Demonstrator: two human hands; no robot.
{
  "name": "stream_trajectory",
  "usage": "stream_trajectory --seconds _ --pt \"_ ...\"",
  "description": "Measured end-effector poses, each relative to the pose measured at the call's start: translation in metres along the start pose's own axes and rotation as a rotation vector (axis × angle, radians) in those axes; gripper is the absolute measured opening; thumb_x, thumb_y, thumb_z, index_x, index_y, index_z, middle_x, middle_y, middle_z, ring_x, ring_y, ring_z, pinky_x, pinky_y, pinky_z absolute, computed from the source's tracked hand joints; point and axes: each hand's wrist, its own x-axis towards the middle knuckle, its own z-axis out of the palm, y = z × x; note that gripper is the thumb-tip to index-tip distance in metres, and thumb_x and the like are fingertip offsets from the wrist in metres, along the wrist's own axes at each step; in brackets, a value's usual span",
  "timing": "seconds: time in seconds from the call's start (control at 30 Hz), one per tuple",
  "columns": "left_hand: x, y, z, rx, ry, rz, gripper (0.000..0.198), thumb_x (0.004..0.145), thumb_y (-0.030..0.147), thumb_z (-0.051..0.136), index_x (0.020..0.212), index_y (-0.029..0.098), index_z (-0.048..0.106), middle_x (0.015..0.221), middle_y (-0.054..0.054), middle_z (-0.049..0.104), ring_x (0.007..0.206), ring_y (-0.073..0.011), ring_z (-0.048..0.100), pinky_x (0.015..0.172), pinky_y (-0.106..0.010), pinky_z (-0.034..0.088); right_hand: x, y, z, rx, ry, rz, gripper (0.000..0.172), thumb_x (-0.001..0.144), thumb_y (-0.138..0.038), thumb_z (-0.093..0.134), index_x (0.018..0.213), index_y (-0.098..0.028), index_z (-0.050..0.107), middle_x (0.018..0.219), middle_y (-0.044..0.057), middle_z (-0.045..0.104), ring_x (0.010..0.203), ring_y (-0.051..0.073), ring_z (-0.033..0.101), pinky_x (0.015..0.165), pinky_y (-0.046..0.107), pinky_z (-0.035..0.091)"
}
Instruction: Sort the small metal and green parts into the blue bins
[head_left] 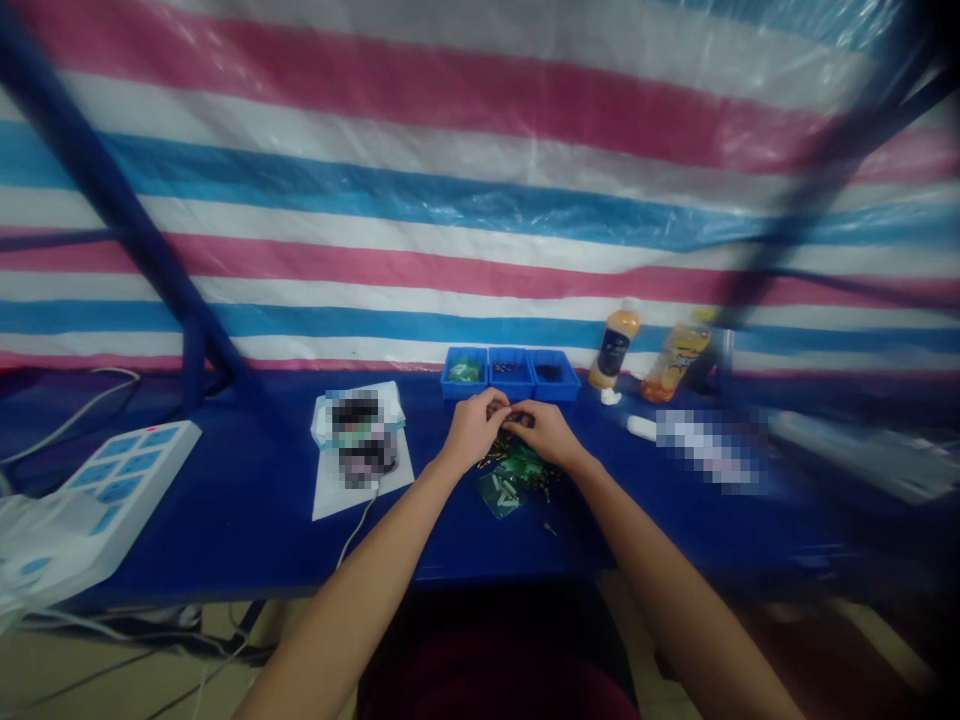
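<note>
My left hand (475, 428) and my right hand (549, 430) meet over the middle of the blue table, their fingers bent inward and pinched close together. Whatever lies between the fingertips is too small and blurred to name. Just below them is a loose pile of small brass-coloured metal parts (491, 455) with green plastic pieces (523, 464) among it. A clear little bag (501, 495) with several pale, short cylinders lies nearer to me. One small metal part (550, 528) rests apart from the pile, towards the table's front edge.
Three joined blue bins (512, 380) with small parts stand behind my hands. Two drink bottles (613, 350) (679, 358) are at the back right. On the left lie a white sheet (330, 492) with blurred-out items and a large power strip (135, 490) with cables. Blue frame bars slant up both sides.
</note>
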Motion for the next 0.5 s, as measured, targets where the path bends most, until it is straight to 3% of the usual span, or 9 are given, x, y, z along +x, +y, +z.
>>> stream_trajectory --seconds 0.1,0.33,0.5 --pt "-0.001 0.003 0.0 0.006 0.012 0.015 0.01 0.088 0.026 0.06 0.095 0.02 0.065 0.087 -0.001 0.071 0.081 -0.0157 0.064 0.077 -0.026 0.047 -0.001 -0.003 -0.001 0.015 0.002 -0.003 0.022 0.084 -0.035 0.064 0.096 -0.019 0.074 0.083 0.004 0.072 0.068 0.016 0.058 0.069 0.028 0.044" --pt "0.0 0.005 0.001 0.041 0.001 0.024 0.013 0.088 0.027 0.06 0.097 0.021 0.066 0.088 -0.002 0.07 0.084 -0.0178 0.064 0.079 -0.028 0.047 -0.002 -0.003 -0.004 0.045 0.033 -0.036 0.025 0.089 -0.039 0.059 0.097 -0.021 0.075 0.09 0.006 0.072 0.076 0.018 0.061 0.074 0.03 0.047" --pt "-0.002 0.007 0.002 0.031 0.035 0.083 0.016 0.091 0.03 0.056 0.099 0.02 0.066 0.09 -0.003 0.069 0.085 -0.0172 0.063 0.08 -0.029 0.047 0.0 0.004 -0.004 0.075 0.121 -0.006 0.021 0.086 -0.036 0.061 0.091 -0.021 0.076 0.093 0.007 0.07 0.08 0.018 0.062 0.078 0.031 0.048"
